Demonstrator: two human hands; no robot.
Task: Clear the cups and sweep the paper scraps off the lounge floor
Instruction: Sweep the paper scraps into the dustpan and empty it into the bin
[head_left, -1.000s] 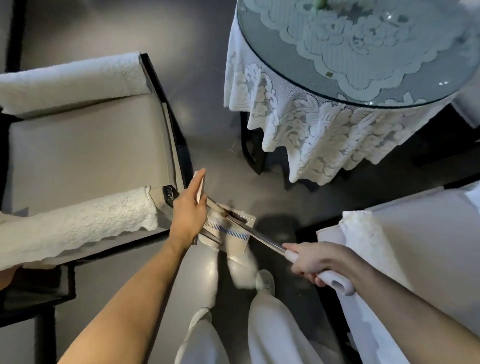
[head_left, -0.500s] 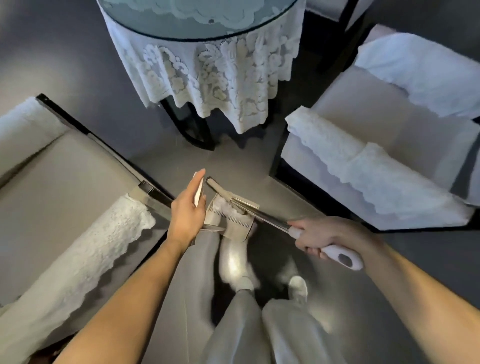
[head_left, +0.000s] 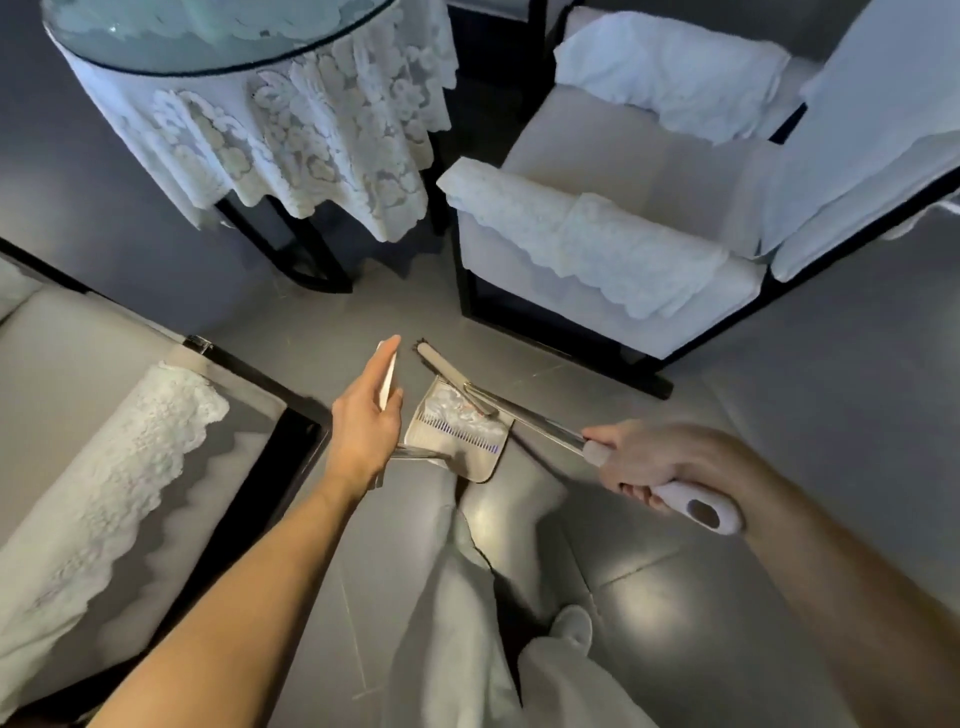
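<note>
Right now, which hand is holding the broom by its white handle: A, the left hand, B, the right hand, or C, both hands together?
B: the right hand alone grips the broom by its white handle, while the left hand holds the handle of the dustpan.

Far left, a glass-topped table (head_left: 130, 52) wears a lace cloth (head_left: 311, 140). One lace-trimmed armchair (head_left: 623, 156) sits far right, another armchair (head_left: 78, 374) near left.

Left hand (head_left: 363, 423) reaches forward, fingers extended; right hand (head_left: 649, 460) fingers curled tight.
</note>
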